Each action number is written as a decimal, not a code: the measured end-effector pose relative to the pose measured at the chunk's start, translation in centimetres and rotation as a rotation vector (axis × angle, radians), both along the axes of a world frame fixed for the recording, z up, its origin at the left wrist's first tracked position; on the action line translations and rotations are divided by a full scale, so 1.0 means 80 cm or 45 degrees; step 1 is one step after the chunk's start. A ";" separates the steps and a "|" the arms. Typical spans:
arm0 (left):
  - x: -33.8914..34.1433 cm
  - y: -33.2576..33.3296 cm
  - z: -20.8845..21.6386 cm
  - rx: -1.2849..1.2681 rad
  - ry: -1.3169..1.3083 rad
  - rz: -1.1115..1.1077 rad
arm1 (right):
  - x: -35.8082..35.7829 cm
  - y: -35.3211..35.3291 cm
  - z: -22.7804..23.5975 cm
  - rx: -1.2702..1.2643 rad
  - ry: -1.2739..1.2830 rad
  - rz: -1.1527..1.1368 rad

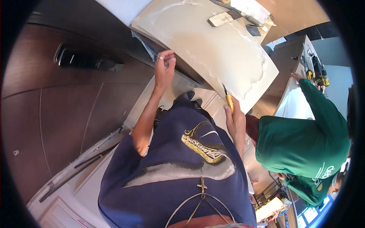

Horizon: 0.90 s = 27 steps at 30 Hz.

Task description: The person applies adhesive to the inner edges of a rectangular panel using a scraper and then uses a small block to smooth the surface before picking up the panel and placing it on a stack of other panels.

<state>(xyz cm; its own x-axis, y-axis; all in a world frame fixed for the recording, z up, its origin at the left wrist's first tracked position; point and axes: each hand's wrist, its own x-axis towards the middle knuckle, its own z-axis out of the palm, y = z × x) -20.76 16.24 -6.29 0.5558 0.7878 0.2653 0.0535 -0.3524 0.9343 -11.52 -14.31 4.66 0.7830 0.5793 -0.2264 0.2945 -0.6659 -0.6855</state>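
A large pale board (213, 49) lies in front of me, with ragged whitish patches along its right side and far edge. My right hand (236, 119) is closed round the yellow handle of a slim tool (229, 102). Its narrow dark tip points at the board's near edge; whether it is a knife or a scraper I cannot make out. By the board's left edge, my left hand (165, 70) is raised with loosely bent fingers and a ring on one. Nothing shows in it, and whether its fingertips touch the board is unclear.
A flat wooden-handled tool (224, 18) and other tools lie at the board's far end. At right, a person in a green sweatshirt (300, 140) reaches toward another bench with a yellow-and-black drill (324, 78). A dark wood panel (57, 125) stands along my left.
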 end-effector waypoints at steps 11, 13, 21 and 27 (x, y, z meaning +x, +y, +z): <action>0.030 0.207 0.003 0.504 0.198 0.443 | 0.018 0.083 0.024 0.126 0.190 0.289; 0.031 0.231 -0.004 0.501 0.212 0.413 | 0.021 0.110 0.025 0.061 0.259 0.312; 0.023 0.251 -0.033 0.435 0.184 0.307 | 0.048 0.286 0.043 -0.109 -0.126 0.612; 0.026 0.248 -0.043 0.386 0.082 0.336 | 0.063 0.400 0.028 -0.313 -0.526 0.856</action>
